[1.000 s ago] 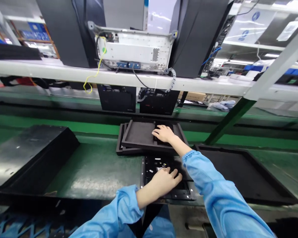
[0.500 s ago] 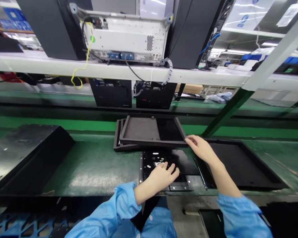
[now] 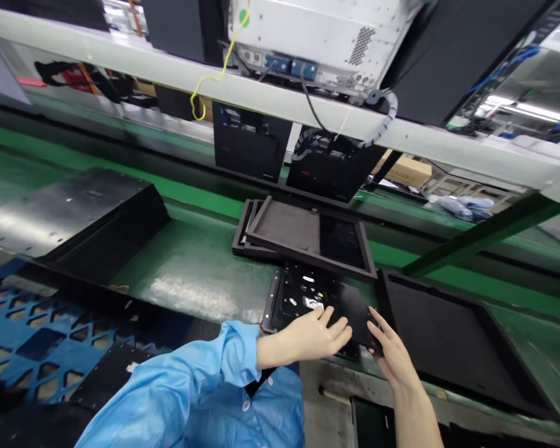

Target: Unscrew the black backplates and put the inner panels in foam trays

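Note:
A flat black panel (image 3: pixel 348 298) with small white labels and bright marks lies at the front of the green bench, over a dark frame (image 3: pixel 271 306) with bright screw heads along its edge. My left hand (image 3: pixel 324 336) rests at the panel's near side, fingers spread and stretched over it. At the panel's right end, my right hand (image 3: pixel 392 351) holds the edge, with fingertips on top and the thumb lower down. Just behind are stacked grey foam trays (image 3: pixel 284 227); the upper one has a glossy black plate (image 3: pixel 340 239) in its right part.
To the right lies a large black tray (image 3: pixel 448 336). A big metal housing (image 3: pixel 70 208) stands on the left of the bench (image 3: pixel 200 267). Above runs a white shelf (image 3: pixel 177 74) with a white machine (image 3: pixel 317 31) and hanging cables. A blue lattice pallet (image 3: pixel 42 336) is low at left.
My right hand has left the upper foam tray's corner and come down to the black panel's right edge. My left hand stays over the panel. The view has turned and tilted downward.

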Action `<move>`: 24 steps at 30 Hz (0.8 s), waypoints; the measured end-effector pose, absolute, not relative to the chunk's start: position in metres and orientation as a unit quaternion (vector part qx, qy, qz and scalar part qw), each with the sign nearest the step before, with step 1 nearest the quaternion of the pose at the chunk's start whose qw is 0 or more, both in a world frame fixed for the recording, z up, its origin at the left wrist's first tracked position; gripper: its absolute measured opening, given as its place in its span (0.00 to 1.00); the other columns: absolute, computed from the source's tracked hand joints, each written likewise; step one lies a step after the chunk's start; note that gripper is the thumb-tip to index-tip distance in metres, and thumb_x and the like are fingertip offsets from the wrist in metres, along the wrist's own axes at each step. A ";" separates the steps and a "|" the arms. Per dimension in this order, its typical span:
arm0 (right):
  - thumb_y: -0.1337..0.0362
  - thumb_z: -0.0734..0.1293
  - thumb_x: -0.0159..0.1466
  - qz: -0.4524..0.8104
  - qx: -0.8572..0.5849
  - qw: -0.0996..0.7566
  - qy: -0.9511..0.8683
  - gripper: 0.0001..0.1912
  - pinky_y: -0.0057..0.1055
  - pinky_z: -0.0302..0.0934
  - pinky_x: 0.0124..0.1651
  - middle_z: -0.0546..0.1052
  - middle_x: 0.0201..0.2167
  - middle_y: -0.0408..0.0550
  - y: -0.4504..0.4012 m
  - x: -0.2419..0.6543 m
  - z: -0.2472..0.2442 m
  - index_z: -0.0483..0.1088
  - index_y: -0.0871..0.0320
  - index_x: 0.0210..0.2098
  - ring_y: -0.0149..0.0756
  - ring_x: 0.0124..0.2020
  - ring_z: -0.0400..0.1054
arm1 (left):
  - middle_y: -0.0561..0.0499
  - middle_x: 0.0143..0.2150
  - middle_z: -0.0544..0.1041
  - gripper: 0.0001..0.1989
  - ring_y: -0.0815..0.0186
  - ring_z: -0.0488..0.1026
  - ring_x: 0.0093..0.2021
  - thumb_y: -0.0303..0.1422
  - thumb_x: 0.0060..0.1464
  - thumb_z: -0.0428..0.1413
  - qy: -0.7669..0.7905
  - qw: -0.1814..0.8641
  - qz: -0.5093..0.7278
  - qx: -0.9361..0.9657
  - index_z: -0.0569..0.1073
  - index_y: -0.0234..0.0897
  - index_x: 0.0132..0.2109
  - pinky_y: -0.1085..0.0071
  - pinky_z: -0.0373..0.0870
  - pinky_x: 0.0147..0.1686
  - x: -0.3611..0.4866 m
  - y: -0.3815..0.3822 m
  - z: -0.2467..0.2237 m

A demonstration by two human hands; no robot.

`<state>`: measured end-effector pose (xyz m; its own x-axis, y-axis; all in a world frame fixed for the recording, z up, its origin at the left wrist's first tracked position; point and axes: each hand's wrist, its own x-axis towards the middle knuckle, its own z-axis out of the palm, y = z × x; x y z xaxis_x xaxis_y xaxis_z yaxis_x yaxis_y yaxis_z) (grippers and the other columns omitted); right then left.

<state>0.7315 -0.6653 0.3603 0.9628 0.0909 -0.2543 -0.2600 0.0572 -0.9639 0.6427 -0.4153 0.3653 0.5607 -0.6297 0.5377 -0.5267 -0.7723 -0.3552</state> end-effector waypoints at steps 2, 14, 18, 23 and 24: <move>0.52 0.87 0.53 0.117 -0.683 0.719 0.057 0.46 0.23 0.65 0.22 0.86 0.45 0.46 -0.671 0.718 0.356 0.75 0.48 0.68 0.30 0.25 0.71 | 0.37 0.72 0.75 0.19 0.50 0.79 0.62 0.31 0.75 0.53 0.333 0.065 -0.339 -0.877 0.77 0.35 0.67 0.54 0.75 0.59 0.631 -0.415 0.360; 0.35 0.79 0.55 0.110 -0.775 0.621 0.029 0.61 0.32 0.62 0.24 0.78 0.27 0.41 -0.639 0.700 0.338 0.59 0.52 0.79 0.38 0.21 0.66 | 0.45 0.74 0.74 0.19 0.52 0.76 0.67 0.33 0.75 0.56 0.291 0.009 -0.315 -0.903 0.77 0.42 0.68 0.54 0.72 0.64 0.610 -0.395 0.310; 0.27 0.68 0.61 0.006 -0.939 0.340 0.053 0.47 0.41 0.64 0.32 0.77 0.23 0.46 -0.674 0.696 0.369 0.75 0.50 0.68 0.47 0.23 0.69 | 0.47 0.70 0.77 0.15 0.57 0.77 0.65 0.37 0.77 0.53 0.287 -0.046 -0.308 -0.906 0.80 0.40 0.60 0.58 0.72 0.64 0.611 -0.395 0.316; 0.27 0.60 0.66 -0.072 -0.955 0.273 0.095 0.42 0.48 0.68 0.45 0.85 0.37 0.52 -0.711 0.683 0.379 0.77 0.44 0.66 0.56 0.36 0.78 | 0.47 0.76 0.71 0.21 0.56 0.67 0.75 0.43 0.77 0.51 0.149 -0.160 -0.274 -0.937 0.75 0.43 0.69 0.52 0.61 0.76 0.596 -0.366 0.314; 0.26 0.60 0.66 -0.059 -0.953 0.286 0.074 0.44 0.48 0.69 0.47 0.85 0.39 0.54 -0.710 0.682 0.371 0.77 0.48 0.66 0.56 0.38 0.79 | 0.44 0.79 0.67 0.25 0.53 0.62 0.78 0.43 0.77 0.51 0.083 -0.169 -0.267 -0.945 0.71 0.41 0.73 0.49 0.57 0.78 0.593 -0.357 0.309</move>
<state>0.6824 -0.7098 0.3708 0.9821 -0.1749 0.0693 -0.1078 -0.8249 -0.5550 0.5928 -0.3572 0.3093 0.8433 -0.0657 0.5335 -0.2464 -0.9293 0.2750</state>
